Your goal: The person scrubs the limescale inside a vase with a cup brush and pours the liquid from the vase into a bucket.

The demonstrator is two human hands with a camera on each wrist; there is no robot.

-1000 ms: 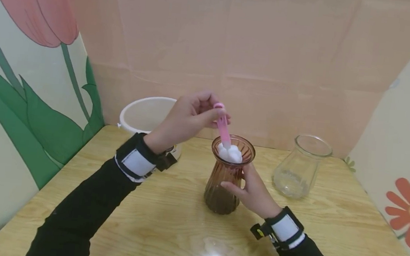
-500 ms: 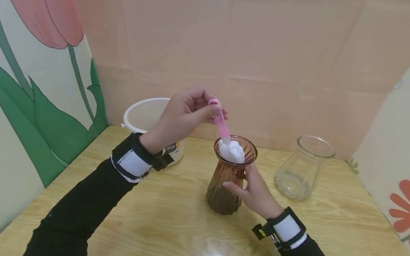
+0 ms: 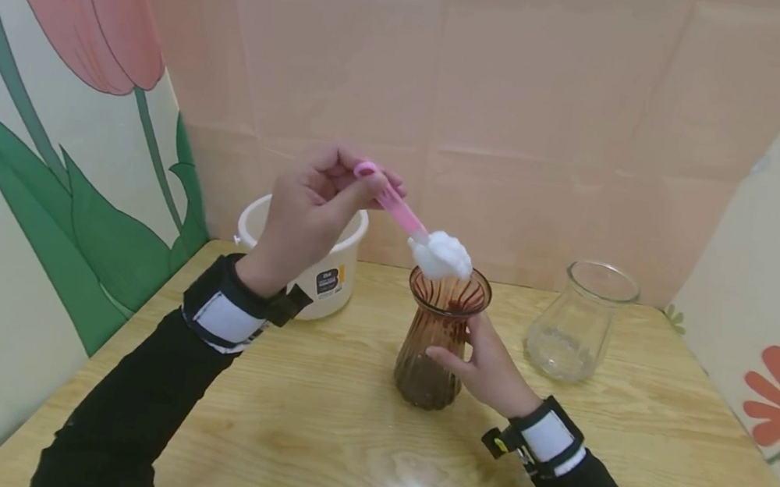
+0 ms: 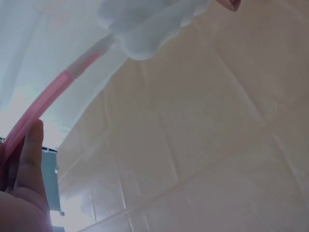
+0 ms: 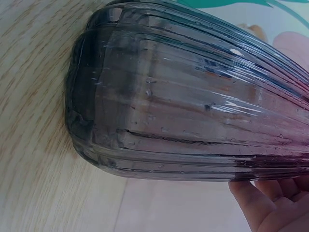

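The ribbed amber vase stands upright on the wooden table, with a clear glass jar to its right and a white bucket behind. The right hand grips the vase's body. The left hand pinches a pink-handled brush, its white foam head just above the vase's mouth.

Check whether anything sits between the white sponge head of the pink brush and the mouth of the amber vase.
Nothing visible does. The sponge head of the pink brush, held by the left hand, hangs just above the open rim of the amber vase. The right hand grips the vase's side, clear of the mouth.
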